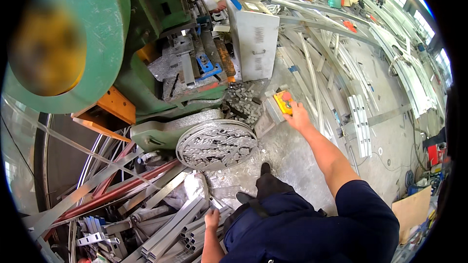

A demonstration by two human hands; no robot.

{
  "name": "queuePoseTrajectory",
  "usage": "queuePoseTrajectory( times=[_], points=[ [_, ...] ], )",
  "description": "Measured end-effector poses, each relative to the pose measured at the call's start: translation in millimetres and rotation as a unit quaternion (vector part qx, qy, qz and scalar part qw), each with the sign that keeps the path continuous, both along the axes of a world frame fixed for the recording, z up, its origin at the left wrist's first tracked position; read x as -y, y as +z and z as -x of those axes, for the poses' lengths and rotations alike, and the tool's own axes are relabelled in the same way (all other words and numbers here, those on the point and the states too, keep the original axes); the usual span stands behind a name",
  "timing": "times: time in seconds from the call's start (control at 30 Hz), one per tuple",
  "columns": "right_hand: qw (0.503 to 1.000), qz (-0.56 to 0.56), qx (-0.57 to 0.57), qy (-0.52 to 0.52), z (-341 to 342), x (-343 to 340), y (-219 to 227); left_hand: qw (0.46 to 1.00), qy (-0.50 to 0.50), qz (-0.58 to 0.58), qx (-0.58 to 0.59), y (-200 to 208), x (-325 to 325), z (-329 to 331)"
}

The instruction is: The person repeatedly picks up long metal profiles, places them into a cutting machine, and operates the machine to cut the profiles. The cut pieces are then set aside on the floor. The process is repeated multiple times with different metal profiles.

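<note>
My right hand (299,117) reaches forward to a yellow push-button box (281,98) with a red mushroom button (286,96). The fingers are apart and touch the box's near right side. The box sits on a grey metal stand (274,110). Low on my left side, my left hand (212,219) hangs with its fingers curled, and nothing shows in it. Beside it lies a stack of silver square tubes (173,229). Ahead to the left stands a green press machine (146,80); its bed carries metal tooling and a blue clamp piece (205,62).
A round container of metal offcuts (217,144) stands before the press, with loose scraps (243,101) behind it. A grey cabinet (253,44) stands beyond. Long metal profiles (336,58) cover the floor ahead right. Red bars (114,192) lie left. Another person's hand (220,6) shows behind the cabinet.
</note>
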State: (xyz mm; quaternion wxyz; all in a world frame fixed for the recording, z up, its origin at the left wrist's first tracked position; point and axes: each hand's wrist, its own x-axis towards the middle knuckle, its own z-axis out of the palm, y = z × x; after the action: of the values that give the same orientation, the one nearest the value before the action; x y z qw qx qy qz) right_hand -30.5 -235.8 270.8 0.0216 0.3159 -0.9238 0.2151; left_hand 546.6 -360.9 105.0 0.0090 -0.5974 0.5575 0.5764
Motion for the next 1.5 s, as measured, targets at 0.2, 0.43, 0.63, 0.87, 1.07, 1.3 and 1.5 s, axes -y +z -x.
queuePoseTrajectory(
  times=[0.2,0.43,0.63,0.87,1.07,1.3,1.5],
  points=[
    [1.000,0.004,-0.001,0.001,-4,3,1,0.997,0.032,0.063,-0.034,29,17,21],
    [1.000,-0.020,-0.010,0.001,-1,-6,7,0.983,-0.057,-0.069,0.163,-21,-41,-25],
    [1.000,0.003,-0.004,0.008,-3,-4,12,0.960,-0.224,0.080,0.150,-53,-78,-7],
    [1.000,0.018,-0.011,0.013,4,-10,3,0.960,-0.222,0.104,0.138,1,-80,56],
    [0.999,0.021,-0.017,0.021,2,-7,5,0.987,-0.066,-0.015,0.145,20,-80,50],
    [1.000,0.008,-0.012,0.020,0,-5,8,0.977,-0.125,0.099,0.144,20,-96,50],
    [1.000,-0.006,-0.013,0.011,-1,-3,8,0.986,-0.083,0.070,0.128,22,-93,40]
  ],
)
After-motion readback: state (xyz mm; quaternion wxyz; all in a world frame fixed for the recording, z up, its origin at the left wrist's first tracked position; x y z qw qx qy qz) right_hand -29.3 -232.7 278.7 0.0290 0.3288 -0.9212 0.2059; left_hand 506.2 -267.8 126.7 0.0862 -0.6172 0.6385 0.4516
